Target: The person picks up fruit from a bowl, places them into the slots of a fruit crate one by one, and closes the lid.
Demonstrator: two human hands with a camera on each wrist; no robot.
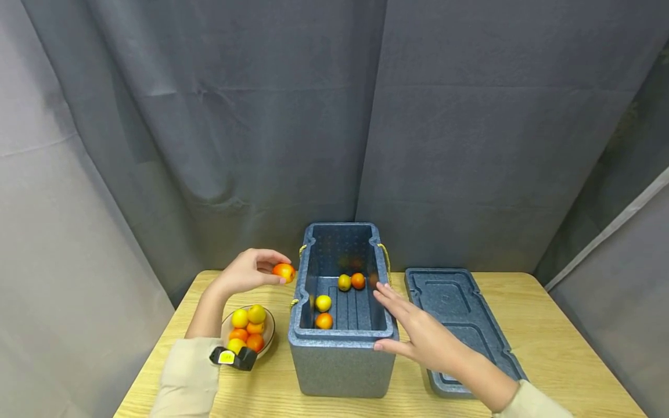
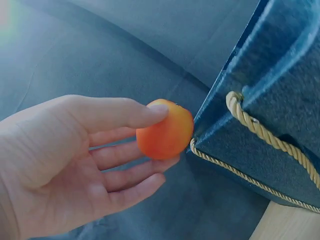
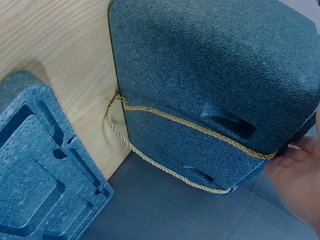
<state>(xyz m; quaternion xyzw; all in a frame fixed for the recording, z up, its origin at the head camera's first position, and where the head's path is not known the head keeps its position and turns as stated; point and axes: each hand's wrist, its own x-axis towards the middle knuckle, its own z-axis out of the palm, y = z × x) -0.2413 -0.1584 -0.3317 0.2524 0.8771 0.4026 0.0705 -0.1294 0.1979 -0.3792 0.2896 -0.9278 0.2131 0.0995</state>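
Note:
My left hand [image 1: 252, 271] pinches an orange-red fruit [image 2: 165, 129] between thumb and fingers, just outside the left rim of a deep grey-blue foam box [image 1: 342, 366]. Inside the box, a yellow fruit [image 1: 323, 303] and an orange one [image 1: 324, 321] lie near the front, with a second pair, yellow [image 1: 344, 283] and orange [image 1: 358, 281], farther back. My right hand [image 1: 418, 328] rests on the box's right rim with its fingers extended. A bowl [image 1: 269, 342] holding several yellow and orange fruits stands left of the box, partly behind my left wrist.
The box's grey lid [image 1: 444, 296] lies flat on the wooden table [image 1: 564, 348], to the right of the box. Yellow rope handles [image 3: 190, 125] hang along the box's sides. A grey curtain [image 1: 261, 116] rises behind the table.

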